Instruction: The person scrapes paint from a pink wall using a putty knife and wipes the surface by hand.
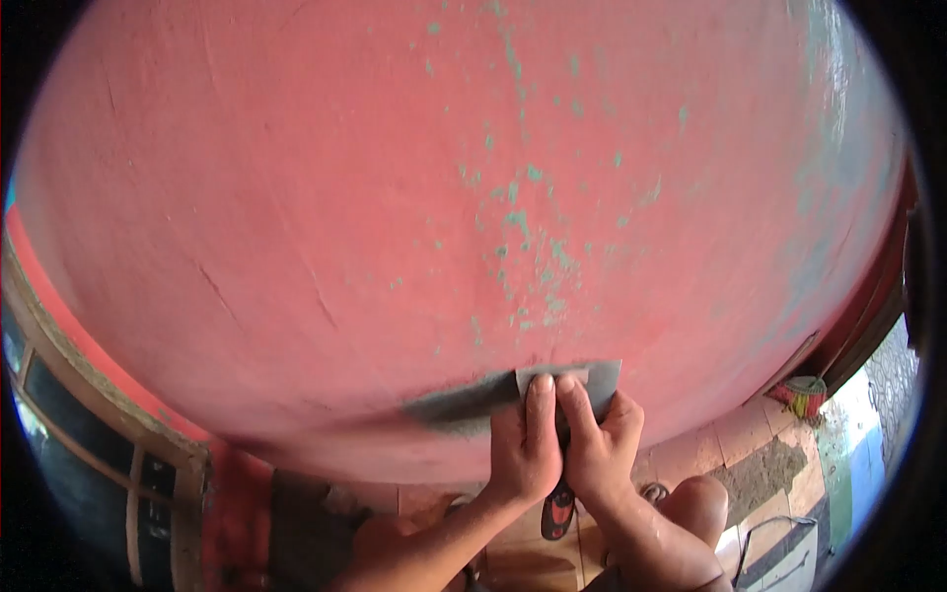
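Note:
A wide putty knife [604, 383] with a dark, red-marked handle is held in both hands, its flat metal blade against a red wall [326, 197]. My left hand [528, 444] is closed on the tool from the left, thumb pressed on the blade. From the right, my right hand [604, 444] grips it too, its thumb beside the other. The handle's end points down below my hands. Left of the blade runs a dark grey smear [459, 407] on the wall. Green flecks show through the red paint above my hands.
A wood-framed window [84, 434] is at the lower left. On the right, a broom with colourful bristles [804, 395] rests by the wall's foot. Grey material [760, 479] is spread over the tiled floor [745, 434], near a bent knee [698, 508].

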{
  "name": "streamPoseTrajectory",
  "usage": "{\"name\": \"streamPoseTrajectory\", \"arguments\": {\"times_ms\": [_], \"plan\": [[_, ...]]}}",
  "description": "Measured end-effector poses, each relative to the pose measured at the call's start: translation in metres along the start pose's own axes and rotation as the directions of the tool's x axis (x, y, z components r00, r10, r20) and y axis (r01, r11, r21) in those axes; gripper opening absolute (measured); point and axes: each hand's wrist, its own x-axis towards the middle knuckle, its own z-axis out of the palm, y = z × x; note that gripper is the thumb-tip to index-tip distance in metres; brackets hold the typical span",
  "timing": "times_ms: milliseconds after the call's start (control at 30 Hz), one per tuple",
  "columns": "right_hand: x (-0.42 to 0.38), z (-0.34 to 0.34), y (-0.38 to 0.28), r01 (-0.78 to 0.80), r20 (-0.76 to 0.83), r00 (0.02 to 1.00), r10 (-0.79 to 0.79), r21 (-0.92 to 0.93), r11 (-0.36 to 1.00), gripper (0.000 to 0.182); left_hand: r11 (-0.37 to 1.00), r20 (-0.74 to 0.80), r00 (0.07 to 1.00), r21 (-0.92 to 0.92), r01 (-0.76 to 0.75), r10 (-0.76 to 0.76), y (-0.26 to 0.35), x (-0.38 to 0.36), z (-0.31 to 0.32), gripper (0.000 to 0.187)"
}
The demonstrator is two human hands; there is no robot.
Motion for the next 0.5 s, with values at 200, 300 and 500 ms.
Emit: {"name": "streamPoseTrajectory", "arguments": {"times_ms": [200,300,500], "plan": [[0.005,0.001,0.000,0.026,-0.011,1.000,-0.026,0.003,1.000,0.020,0.998,0.002,0.999,-0.048,-0.032,0.032,0.013,0.010,0.003,0.040],[0.000,-0.003,0.002,0.037,0.006,0.999,-0.036,-0.112,0.993,0.019,1.000,-0.013,1.000,0.003,0.005,-0.005,-0.010,0.003,0.002,0.041],[0.005,0.001,-0.001,0.017,0.009,1.000,-0.017,-0.003,1.000,0.018,0.997,0.004,0.997,-0.013,-0.082,0.082,0.001,0.010,0.002,0.044]]}}
